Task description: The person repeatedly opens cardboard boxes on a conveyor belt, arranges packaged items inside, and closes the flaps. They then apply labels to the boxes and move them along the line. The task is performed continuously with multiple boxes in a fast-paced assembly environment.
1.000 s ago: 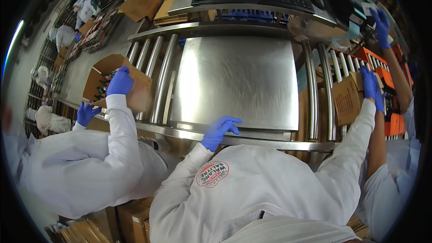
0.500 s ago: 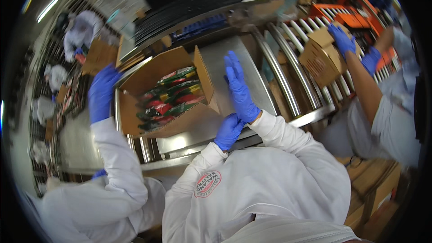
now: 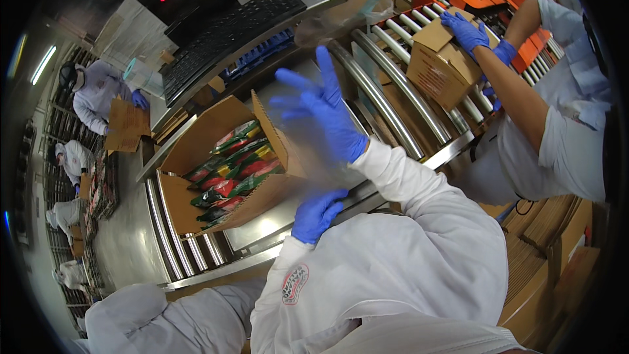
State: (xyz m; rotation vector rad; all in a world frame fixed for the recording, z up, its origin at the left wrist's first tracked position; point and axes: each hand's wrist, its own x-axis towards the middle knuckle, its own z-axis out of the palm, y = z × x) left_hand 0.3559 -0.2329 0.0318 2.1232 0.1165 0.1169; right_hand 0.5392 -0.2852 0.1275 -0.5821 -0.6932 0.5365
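My right hand [image 3: 327, 115], in a blue glove, is raised over the metal work surface with its fingers spread and nothing in it. Below it, my left hand [image 3: 317, 216], also gloved in blue, hovers near the front edge with loosely bent fingers, holding nothing visible. Just left of both hands stands an open cardboard box [image 3: 226, 217], its flaps up. Inside lie several shiny packets [image 3: 229, 174] in red, green, black and yellow. My right hand is nearest the box's right flap and does not appear to grip it.
Metal rollers [image 3: 386, 88] run to the right, where a co-worker's blue-gloved hands hold a carton [image 3: 439, 65]. A keyboard [image 3: 229, 33] sits on a shelf behind the box. Flattened cardboard [image 3: 547, 249] is stacked at lower right. Other people work at far left.
My left hand has come away from my right wrist, and my right fingers have spread. The left co-worker's hand has left the box. My view has shifted.
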